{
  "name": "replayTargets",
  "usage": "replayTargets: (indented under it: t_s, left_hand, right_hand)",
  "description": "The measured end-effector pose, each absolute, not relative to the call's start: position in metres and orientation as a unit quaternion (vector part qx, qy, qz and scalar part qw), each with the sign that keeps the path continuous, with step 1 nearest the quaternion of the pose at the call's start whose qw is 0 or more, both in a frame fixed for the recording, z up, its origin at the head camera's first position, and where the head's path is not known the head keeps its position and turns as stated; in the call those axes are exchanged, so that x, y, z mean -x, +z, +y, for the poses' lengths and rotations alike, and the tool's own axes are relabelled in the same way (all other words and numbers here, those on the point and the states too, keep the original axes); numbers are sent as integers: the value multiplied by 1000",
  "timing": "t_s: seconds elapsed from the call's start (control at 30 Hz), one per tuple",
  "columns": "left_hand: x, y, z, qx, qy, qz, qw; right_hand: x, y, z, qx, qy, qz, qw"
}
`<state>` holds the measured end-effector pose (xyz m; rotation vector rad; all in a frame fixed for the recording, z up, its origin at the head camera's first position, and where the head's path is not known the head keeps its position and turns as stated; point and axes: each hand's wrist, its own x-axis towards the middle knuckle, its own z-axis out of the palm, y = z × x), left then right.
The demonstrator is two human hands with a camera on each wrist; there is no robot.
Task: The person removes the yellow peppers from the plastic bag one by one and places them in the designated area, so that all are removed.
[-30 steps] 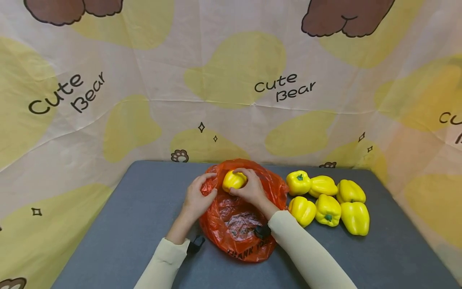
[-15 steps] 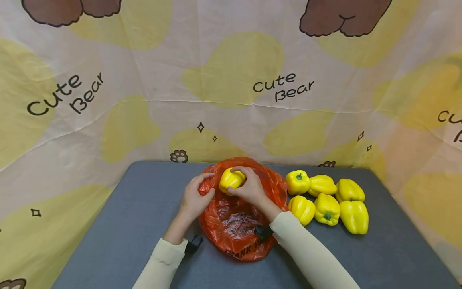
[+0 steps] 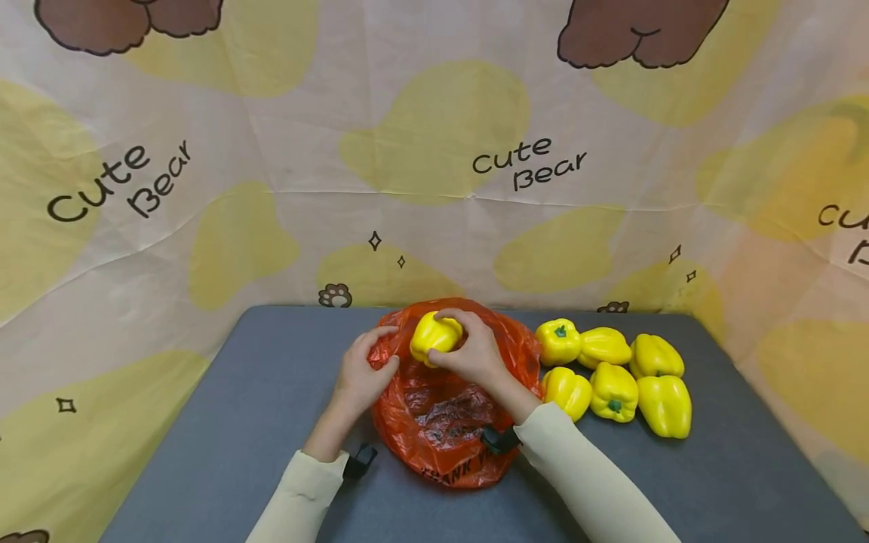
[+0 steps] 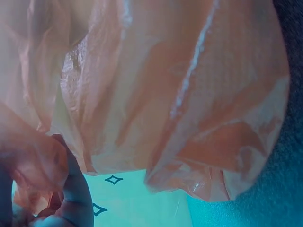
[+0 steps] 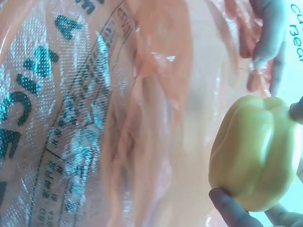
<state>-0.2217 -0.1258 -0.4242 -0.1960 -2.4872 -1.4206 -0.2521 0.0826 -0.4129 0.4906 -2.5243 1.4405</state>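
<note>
A red plastic bag (image 3: pixel 397 434) with dark lettering stands with its mouth spread wide at the middle of the table. My left hand (image 3: pixel 360 373) pinches the bag's left rim; in the left wrist view, curled fingers (image 4: pixel 78 194) hold the thin plastic. Over the far left part of the bag's mouth, my right hand (image 3: pixel 480 351) holds a yellow bell pepper (image 3: pixel 429 337) between thumb and fingers. The right wrist view shows this pepper (image 5: pixel 255 151) close up, beside the bag's printed side (image 5: pixel 61 113). The bag's bottom is partly hidden by folds.
Several yellow bell peppers lie in two rows right of the bag, among them a front one (image 3: pixel 614 392) and a back one (image 3: pixel 560 342). The front left pepper (image 3: pixel 567 392) is very near the bag. A patterned cloth (image 3: pixel 434 151) hangs behind the grey table (image 3: pixel 271 392).
My right hand has brought the pepper slightly left and up, toward my left hand at the rim. The left hand and the bag's left rim have shifted slightly left.
</note>
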Motion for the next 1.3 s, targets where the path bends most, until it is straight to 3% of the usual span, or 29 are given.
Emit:
replayTargets:
  t_s: [0.93, 1.3]
  left_hand:
    - [224, -423, -131, 80, -471, -865, 152]
    - [224, -422, -133, 71, -472, -868, 137]
  right_hand:
    - [204, -381, 126, -188, 483, -847, 121]
    - [185, -379, 156, -186, 504, -837, 100]
